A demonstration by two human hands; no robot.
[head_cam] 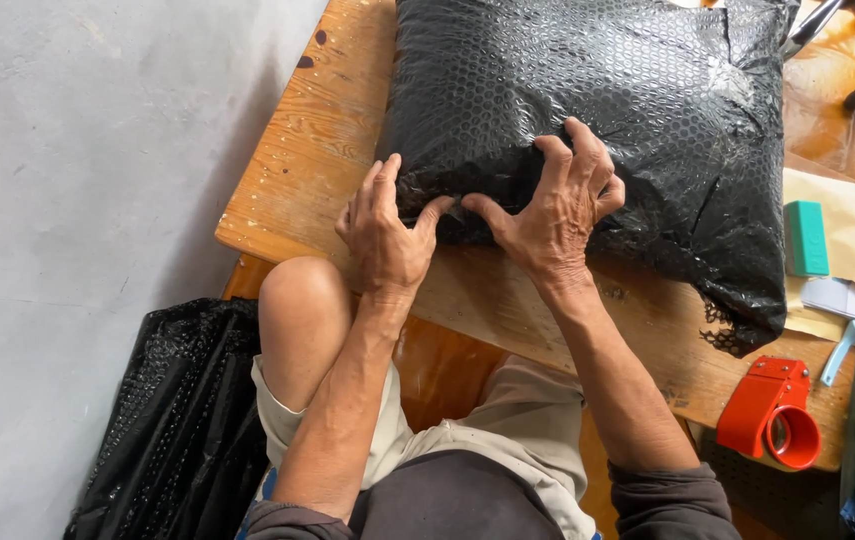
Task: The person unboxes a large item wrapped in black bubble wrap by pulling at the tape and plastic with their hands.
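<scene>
A big parcel wrapped in black bubble wrap (597,90) lies on a low wooden table (297,190). My left hand (384,235) rests at the parcel's near left edge, thumb pushed into the wrap. My right hand (554,210) presses on the near edge beside it, fingers spread and curled into the plastic. The two thumbs nearly meet at a fold in the wrap. My bare knee (302,300) sits just under the table's near edge.
A red tape dispenser (772,410) lies at the table's near right corner. A green box (805,238), tan envelope (852,215) and pale blue tool (847,340) lie to the right. More black bubble wrap (182,420) is heaped on the grey floor at left.
</scene>
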